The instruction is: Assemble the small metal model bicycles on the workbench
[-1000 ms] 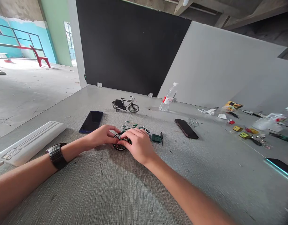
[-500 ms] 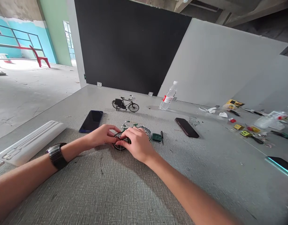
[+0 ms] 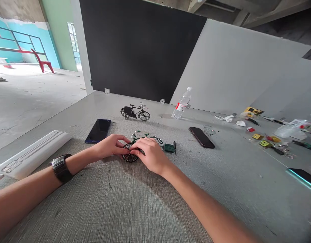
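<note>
**Steadying the green model bicycle at its near wheel**

I hold the green model bicycle [image 3: 141,143] on the grey mat [image 3: 114,202], in front of me and roughly midway between the blue phone [image 3: 98,131] and the black phone [image 3: 201,137]. My left hand [image 3: 108,147] has its fingers pinched together on the rim of the wheel [image 3: 129,153] nearest me. My right hand [image 3: 151,156] lies over the frame, fingertips closed on a small point beside that wheel; what they grip is too small to tell.

To do this step well, in my judgement:
- Keep both forearms resting on the mat so the fingertips move alone.
- Hold the wheel by its rim, not the thin spokes.
- Apply light pressure only; the frame looks slender and could bend.
- Keep the small green part [image 3: 169,147] and the dark tool [image 3: 175,147], just right of the bicycle, within reach.

A finished black model bicycle [image 3: 135,112] stands farther back and can serve as reference.

Writing: the water bottle [image 3: 181,104] carries a red-and-white label, but its text is too small to read. No other lettering is legible.
</note>
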The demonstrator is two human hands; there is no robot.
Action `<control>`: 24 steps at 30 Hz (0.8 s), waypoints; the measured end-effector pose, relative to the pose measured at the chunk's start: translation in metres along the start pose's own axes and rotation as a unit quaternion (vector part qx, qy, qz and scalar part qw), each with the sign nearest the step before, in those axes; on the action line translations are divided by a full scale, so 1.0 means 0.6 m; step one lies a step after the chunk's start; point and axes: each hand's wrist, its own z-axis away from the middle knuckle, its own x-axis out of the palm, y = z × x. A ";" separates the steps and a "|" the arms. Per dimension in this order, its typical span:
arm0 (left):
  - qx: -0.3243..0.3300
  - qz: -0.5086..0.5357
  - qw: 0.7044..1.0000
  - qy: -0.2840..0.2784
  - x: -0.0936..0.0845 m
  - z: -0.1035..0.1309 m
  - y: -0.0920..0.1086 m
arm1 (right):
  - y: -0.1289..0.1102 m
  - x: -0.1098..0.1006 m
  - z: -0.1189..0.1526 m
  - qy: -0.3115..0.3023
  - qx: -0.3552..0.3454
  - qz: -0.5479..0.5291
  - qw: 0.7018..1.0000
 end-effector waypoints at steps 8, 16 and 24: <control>-0.004 -0.012 1.000 0.007 0.003 0.003 0.006 | -0.005 0.004 -0.004 0.015 0.019 0.016 1.000; -0.003 -0.009 1.000 -0.002 -0.001 0.002 0.002 | -0.004 0.002 0.001 0.009 0.029 -0.013 0.999; -0.017 -0.005 1.000 0.005 0.004 0.004 0.009 | 0.002 -0.004 0.001 -0.007 0.010 -0.031 0.999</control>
